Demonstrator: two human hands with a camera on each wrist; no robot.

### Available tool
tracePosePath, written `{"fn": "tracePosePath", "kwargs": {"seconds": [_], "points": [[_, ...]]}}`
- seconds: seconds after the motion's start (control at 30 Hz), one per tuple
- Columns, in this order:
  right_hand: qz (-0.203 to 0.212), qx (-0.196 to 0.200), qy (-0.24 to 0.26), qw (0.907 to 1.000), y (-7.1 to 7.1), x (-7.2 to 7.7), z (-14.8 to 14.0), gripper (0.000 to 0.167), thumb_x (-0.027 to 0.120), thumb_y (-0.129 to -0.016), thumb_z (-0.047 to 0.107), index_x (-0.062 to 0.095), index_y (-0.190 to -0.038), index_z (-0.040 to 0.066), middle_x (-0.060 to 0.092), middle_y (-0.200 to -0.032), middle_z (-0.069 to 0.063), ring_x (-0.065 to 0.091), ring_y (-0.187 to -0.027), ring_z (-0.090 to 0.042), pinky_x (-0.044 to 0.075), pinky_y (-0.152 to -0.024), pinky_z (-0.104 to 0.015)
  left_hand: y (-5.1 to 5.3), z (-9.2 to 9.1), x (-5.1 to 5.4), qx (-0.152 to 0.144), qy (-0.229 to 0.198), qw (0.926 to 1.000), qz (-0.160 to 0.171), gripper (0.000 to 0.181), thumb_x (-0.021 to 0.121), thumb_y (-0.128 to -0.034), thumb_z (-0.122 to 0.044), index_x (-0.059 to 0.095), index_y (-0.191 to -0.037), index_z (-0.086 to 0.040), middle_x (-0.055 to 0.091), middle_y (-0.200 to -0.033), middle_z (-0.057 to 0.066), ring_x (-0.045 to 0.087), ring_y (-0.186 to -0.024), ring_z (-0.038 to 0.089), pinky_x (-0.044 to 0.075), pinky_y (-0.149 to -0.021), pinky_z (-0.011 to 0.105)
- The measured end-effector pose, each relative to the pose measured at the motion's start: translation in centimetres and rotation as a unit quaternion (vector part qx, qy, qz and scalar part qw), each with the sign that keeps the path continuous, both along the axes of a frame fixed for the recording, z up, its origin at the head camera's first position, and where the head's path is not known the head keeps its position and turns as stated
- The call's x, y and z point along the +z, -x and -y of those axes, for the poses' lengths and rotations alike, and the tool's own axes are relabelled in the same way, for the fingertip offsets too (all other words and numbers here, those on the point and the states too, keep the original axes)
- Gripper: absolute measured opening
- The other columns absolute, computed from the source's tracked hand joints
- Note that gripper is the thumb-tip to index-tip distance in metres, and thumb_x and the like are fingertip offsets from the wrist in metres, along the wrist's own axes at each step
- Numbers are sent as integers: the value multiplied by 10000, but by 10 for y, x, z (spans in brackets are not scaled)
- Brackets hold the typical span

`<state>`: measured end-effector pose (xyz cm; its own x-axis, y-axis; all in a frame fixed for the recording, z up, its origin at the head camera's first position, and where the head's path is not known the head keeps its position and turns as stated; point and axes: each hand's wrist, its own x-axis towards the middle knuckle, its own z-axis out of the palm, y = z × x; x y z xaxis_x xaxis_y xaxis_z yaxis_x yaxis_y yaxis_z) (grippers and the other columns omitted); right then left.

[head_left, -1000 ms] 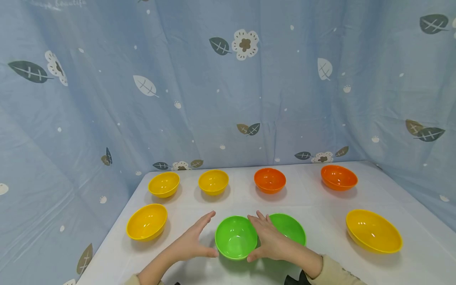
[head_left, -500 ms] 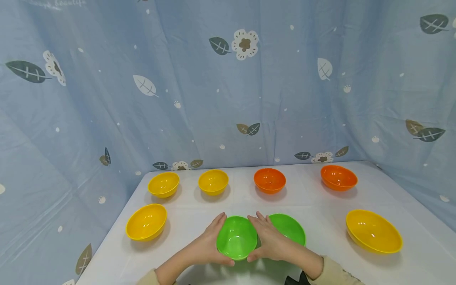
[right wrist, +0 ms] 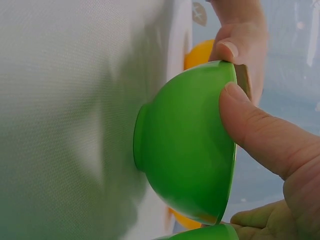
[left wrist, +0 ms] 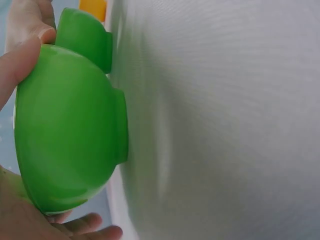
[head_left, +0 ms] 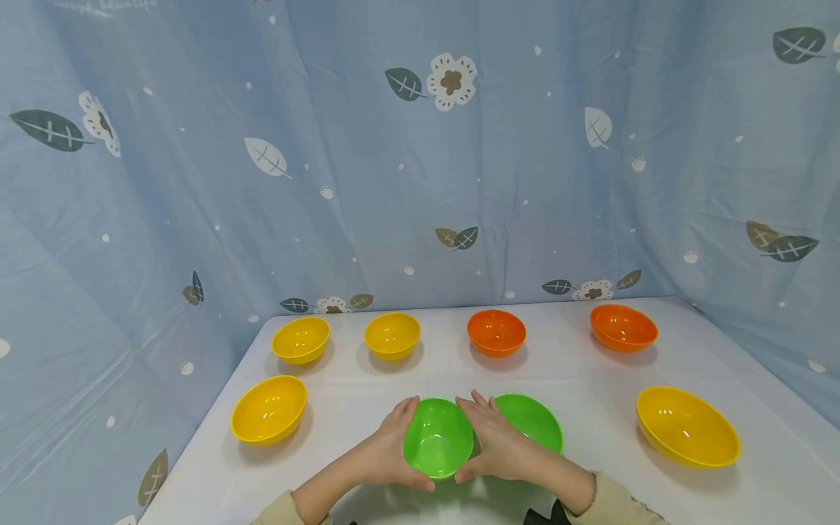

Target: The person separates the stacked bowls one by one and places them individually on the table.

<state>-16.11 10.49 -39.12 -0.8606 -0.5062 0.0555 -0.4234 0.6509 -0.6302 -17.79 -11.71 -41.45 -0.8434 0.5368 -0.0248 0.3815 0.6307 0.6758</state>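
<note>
A green bowl [head_left: 438, 437] stands upright near the front of the white-covered table, between my two hands. My left hand [head_left: 389, 453] grips its left side, thumb near the front of the rim and fingers toward the back. On the other side my right hand [head_left: 496, 443] holds the right rim; in the right wrist view its thumb [right wrist: 260, 130] presses the bowl's edge. A second green bowl [head_left: 534, 423] sits just right of the first, partly hidden behind the right hand. In the left wrist view the held bowl [left wrist: 70, 130] shows its foot close to the tablecloth.
Yellow bowls [head_left: 269, 410] [head_left: 302, 340] [head_left: 392, 336] sit to the left and back left. Two orange bowls [head_left: 496, 333] [head_left: 624, 327] are along the back edge, and a larger yellow bowl [head_left: 687, 426] is at right. A blue patterned curtain [head_left: 420, 182] hangs behind the table [head_left: 590, 386].
My left hand has moved right, from beside the green bowl onto its left side. The bowl has shifted slightly right. My right hand has stayed at its right rim.
</note>
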Motion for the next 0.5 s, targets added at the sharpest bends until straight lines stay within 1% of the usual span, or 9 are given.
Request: {"fn": "tracePosePath", "kwargs": {"seconds": [0.13,0.27,0.37,0.5], "points": [[-12,0,10,10000,0,0,0,1046,838,-570,308,295,-1362,-109,268,-1414,-316,145,-1326,-487,118,-1035,-633,0,-1,-2,37,-100,9999,-42,1187,835,-567,-379,143,-1427,55,217,-1444,204,346,-1251,359,365,-955,557],[-27,30,46,10000,0,-1,-1,1037,837,-575,299,297,-1359,-112,276,-1412,-310,146,-1327,-484,112,-1039,-630,0,0,-3,78,-299,9995,-20,1175,835,-562,-363,152,-1423,52,232,-1431,198,405,-1196,343,396,-928,529],[48,8,133,9999,1,-1,-2,1031,837,-581,291,295,-1361,-108,264,-1416,-316,134,-1323,-496,110,-1035,-636,0,0,-5,145,-402,9991,-61,1179,840,-550,-355,156,-1421,50,237,-1427,202,422,-1181,343,400,-925,531],[238,-131,243,9993,1,-1,-4,1035,837,-585,295,288,-1376,-84,218,-1430,-324,103,-1313,-524,112,-1022,-653,2,2,-6,233,-445,9987,-115,1189,845,-538,-352,158,-1421,50,237,-1426,213,413,-1194,359,386,-935,555]]}}
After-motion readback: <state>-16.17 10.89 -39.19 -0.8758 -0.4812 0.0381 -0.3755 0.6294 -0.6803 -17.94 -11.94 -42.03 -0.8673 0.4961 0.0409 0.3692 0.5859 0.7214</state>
